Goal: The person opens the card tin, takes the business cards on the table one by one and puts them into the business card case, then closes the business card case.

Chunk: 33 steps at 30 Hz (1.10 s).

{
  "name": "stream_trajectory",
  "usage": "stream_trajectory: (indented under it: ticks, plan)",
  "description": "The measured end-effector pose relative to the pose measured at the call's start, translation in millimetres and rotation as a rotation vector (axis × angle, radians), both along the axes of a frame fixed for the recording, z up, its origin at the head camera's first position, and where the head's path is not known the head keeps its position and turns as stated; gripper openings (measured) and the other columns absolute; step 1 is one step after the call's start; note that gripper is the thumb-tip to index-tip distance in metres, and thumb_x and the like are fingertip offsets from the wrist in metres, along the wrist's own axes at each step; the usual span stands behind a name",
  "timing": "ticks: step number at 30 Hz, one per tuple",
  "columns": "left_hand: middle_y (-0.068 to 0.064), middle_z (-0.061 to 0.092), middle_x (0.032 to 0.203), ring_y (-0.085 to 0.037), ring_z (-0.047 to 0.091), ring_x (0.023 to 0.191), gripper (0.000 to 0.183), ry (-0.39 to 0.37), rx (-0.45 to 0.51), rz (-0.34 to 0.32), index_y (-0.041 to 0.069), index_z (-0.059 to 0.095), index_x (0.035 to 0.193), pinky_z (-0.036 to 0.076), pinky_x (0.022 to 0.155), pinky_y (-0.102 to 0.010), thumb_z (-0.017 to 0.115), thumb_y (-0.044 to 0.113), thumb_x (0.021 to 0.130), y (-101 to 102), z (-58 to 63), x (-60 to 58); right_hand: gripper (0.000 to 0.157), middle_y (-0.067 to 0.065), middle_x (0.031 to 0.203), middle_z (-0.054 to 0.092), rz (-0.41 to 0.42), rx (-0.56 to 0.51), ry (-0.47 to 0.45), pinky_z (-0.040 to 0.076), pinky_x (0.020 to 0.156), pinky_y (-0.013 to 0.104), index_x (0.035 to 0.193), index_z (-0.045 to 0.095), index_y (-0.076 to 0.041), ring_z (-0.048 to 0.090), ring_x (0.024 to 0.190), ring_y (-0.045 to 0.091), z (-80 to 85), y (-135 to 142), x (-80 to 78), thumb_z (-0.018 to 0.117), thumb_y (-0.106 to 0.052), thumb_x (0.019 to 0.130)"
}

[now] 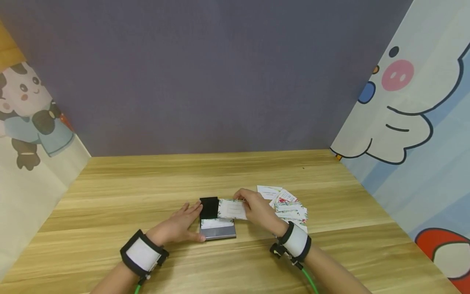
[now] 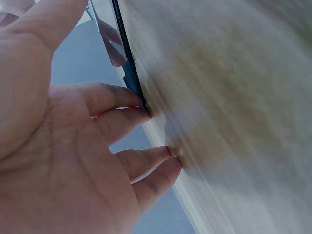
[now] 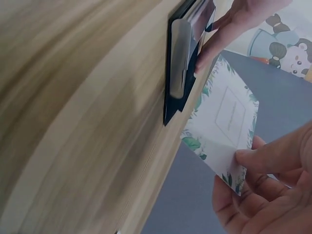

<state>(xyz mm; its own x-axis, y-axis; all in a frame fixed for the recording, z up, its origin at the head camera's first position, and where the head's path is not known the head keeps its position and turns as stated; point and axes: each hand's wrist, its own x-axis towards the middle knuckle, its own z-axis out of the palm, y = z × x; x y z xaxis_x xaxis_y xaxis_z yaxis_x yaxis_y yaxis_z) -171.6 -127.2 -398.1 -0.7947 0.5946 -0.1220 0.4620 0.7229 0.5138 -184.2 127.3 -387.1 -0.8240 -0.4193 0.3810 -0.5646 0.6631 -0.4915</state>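
Observation:
A card case (image 1: pixel 219 232) with a silver metal front and a black lid (image 1: pixel 209 207) lies opened on the table, holding a leaf-patterned card in its lower half. My left hand (image 1: pixel 180 225) rests at its left side, fingertips at the lid's edge and thumb on the near left corner. In the left wrist view its fingers are extended and spread. My right hand (image 1: pixel 258 209) pinches a white card (image 3: pixel 224 114) with a green leaf border between thumb and fingers. That card is tilted, its far end over the case beside the lid.
To the right, partly behind my right hand and wrist, several loose cards (image 1: pixel 291 210) lie in an overlapping spread on the wooden table (image 1: pixel 147 175). A grey panel (image 1: pixel 213 81) stands along the back. Cartoon-printed curtains (image 1: pixel 433 134) hang at both sides.

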Motion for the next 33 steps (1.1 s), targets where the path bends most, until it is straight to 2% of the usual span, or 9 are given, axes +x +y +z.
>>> stream_trajectory:
  ticks: [15,24,33]
  plan:
    - [-0.023,0.018,0.15,-0.051,0.01,0.131,0.095,0.011,0.011,0.002,-0.006,0.026,0.139,0.016,0.104,-0.069,0.066,0.048,0.073,-0.3,-1.2,-1.6,0.03,0.009,0.097,0.068,0.078,0.013,-0.022,0.056,0.076,0.034,0.1,0.062,-0.004,0.061,0.09,0.016,-1.3,-22.5,-4.4,0.052,0.015,0.078]
    - [-0.024,0.019,0.149,-0.052,0.01,0.13,0.094,0.015,0.006,0.004,-0.007,0.028,0.138,0.016,0.103,-0.069,0.067,0.048,0.073,0.2,-2.1,-1.5,0.029,0.007,0.096,0.067,0.126,-0.001,-0.045,0.054,0.063,0.027,0.099,0.061,-0.006,0.057,0.075,0.012,-5.3,-33.6,-4.8,0.053,0.013,0.078]
    - [-0.023,0.017,0.15,-0.051,0.008,0.131,0.093,-0.015,0.009,0.011,-0.006,0.026,0.139,0.015,0.103,-0.07,0.066,0.047,0.074,-0.4,-1.4,-1.3,0.029,0.009,0.097,0.067,0.14,0.044,-0.045,0.056,0.072,0.03,0.099,0.061,-0.005,0.06,0.084,0.014,-10.0,-35.3,-4.9,0.053,0.014,0.078]
